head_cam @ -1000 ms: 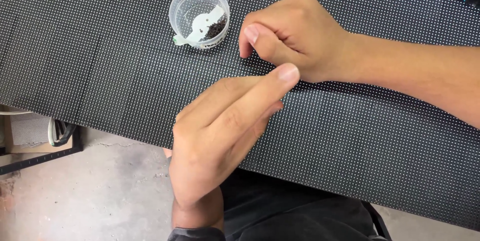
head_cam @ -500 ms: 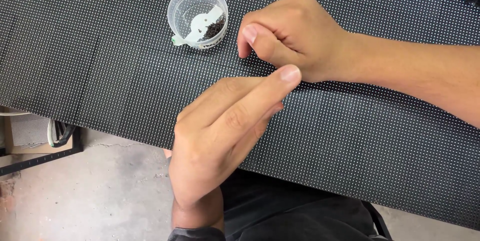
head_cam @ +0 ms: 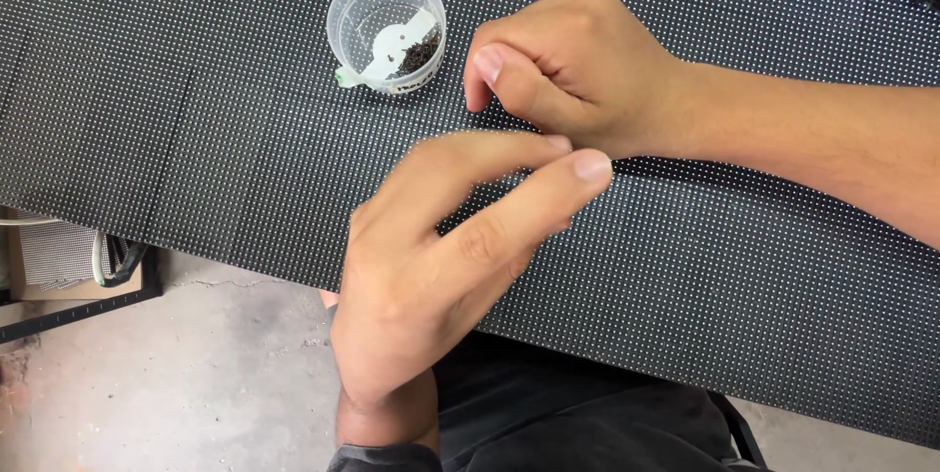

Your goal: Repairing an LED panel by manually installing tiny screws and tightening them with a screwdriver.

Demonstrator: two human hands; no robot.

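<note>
- Black dotted panel (head_cam: 245, 139): fills most of the view, lying flat across the person's lap, a fine grid of pale points all over it; near edge overhangs a concrete floor (head_cam: 196, 374)
- Right hand (head_cam: 578, 66): comes in from the right, curled loosely with knuckles up, resting on the panel; thumb and forefinger are drawn together but whether anything sits between them I cannot tell
- Left hand (head_cam: 441, 257): reaches up from below, forefinger and middle finger stretched out so the tips meet the right hand just below its thumb; fingers extended, gripping nothing visible, slightly blurred
- Clear plastic cup (head_cam: 387, 29): stands upright on the panel, just left of the right hand, apart from both hands; holds a white flat piece and a heap of small dark bits, likely tiny screws or parts
- Step in hand, as judged: both hands work one spot on the panel surface where the fingertips meet, seemingly seating or picking at something very small
- Next move likely calls for steady fingertip pressure at that same spot, without nudging the cup
</note>
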